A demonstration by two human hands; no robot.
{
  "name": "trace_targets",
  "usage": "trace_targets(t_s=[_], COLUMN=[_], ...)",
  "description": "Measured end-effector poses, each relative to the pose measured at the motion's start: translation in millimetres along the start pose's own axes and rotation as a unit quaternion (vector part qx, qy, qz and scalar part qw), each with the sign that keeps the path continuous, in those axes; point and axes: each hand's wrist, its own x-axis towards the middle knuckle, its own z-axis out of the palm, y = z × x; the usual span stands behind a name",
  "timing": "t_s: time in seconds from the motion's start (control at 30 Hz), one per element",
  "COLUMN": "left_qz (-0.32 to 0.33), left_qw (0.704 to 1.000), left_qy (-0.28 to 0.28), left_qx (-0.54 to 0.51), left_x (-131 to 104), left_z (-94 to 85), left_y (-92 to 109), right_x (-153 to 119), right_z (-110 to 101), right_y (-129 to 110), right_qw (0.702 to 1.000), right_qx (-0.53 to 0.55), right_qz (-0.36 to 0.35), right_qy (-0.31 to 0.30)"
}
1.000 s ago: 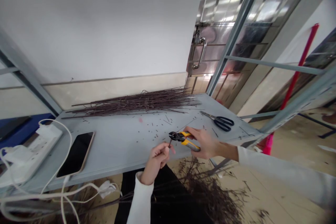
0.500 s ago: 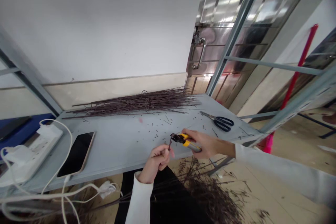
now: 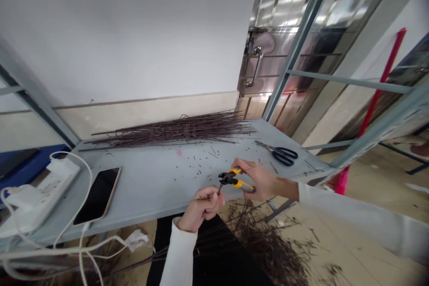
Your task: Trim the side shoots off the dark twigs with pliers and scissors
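Near the table's front edge, my left hand (image 3: pixel 202 208) pinches a thin dark twig (image 3: pixel 220 187) whose tip points up. My right hand (image 3: pixel 258 179) is wrapped round yellow-and-grey cutting pliers (image 3: pixel 238 179). Their handles are spread apart, and the black jaws meet the top of the twig; whether they close on it I cannot tell. A long bundle of dark twigs (image 3: pixel 181 132) lies along the back of the grey table (image 3: pixel 144 183). Small cut bits are scattered in front of it. Black-handled scissors (image 3: pixel 283 155) rest to the right of the pliers.
On the left are a phone (image 3: pixel 98 195) with a cable and a white power strip (image 3: pixel 36 199) with chargers. Grey metal posts (image 3: pixel 295 49) frame the table. A heap of twig offcuts (image 3: pixel 273 250) lies on the floor below, beside my dark-clothed lap.
The pliers' handles have spread wider in my right hand. My left hand has shifted slightly right and down with the twig. The rest of the table looks the same.
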Motion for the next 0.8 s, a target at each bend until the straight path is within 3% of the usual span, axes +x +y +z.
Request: trace_targets(t_s=[0.27, 0.6, 0.8], left_qz=[-0.008, 0.002, 0.046], left_qw=[1.0, 1.0, 0.998], left_qy=[-0.005, -0.002, 0.041], left_qx=[-0.007, -0.007, 0.006], left_x=[-1, 2, -1], left_z=[0.5, -2.5, -2.0], left_y=[1, -3, 4], right_x=[2, -3, -7], right_z=[-8, 14, 3], right_y=[4, -8, -15], right_qw=[0.999, 0.983, 0.947], right_qx=[-0.02, 0.179, 0.259], right_qz=[-0.01, 0.025, 0.101], right_qy=[-0.033, -0.029, -0.162])
